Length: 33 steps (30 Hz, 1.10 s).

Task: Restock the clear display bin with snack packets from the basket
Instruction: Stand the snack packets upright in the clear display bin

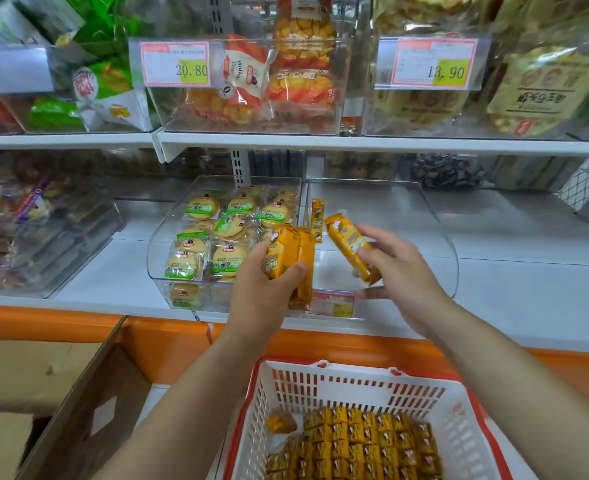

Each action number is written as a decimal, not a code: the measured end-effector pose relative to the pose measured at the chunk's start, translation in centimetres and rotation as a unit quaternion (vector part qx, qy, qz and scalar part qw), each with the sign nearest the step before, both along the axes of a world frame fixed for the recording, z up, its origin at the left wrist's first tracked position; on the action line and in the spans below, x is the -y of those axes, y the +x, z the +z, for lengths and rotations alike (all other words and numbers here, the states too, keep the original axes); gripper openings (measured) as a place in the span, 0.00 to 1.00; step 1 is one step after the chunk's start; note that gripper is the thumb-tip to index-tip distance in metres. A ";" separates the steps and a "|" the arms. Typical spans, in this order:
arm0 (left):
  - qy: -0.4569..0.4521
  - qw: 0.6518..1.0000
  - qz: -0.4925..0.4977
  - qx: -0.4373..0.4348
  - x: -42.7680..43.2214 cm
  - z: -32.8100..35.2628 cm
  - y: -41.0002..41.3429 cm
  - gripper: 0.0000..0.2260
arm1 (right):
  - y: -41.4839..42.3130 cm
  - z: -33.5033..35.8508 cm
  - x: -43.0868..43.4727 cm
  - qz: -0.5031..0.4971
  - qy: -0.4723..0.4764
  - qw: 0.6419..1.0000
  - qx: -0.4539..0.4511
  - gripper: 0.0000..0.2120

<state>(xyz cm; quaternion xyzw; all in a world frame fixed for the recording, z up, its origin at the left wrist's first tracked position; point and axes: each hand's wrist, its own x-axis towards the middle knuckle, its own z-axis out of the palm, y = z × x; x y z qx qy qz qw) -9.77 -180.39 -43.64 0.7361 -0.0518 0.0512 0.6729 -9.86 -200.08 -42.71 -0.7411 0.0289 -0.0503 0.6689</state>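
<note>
A clear display bin [438,237] stands on the lower shelf, its right half almost bare with one yellow packet [317,216] upright against the divider. My left hand [269,292] grips a small stack of yellow snack packets [288,254] at the bin's front middle. My right hand [397,271] holds one yellow packet [346,242] tilted over the right half. Below, the white basket with a red rim [362,372] holds several more yellow packets [359,441].
The bin's left half is filled with green-labelled round biscuit packs [217,233]. A price tag [331,304] sits on the bin's front. An open cardboard box [78,403] stands at lower left. Upper-shelf bins [251,81] overhang above, and another clear bin [44,230] stands at left.
</note>
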 end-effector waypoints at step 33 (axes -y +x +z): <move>0.018 1.000 0.019 0.016 -1.9 -3.0 3.5 0.12 | 17.1 -2.1 0.9 -0.077 -0.334 0.939 0.026 0.13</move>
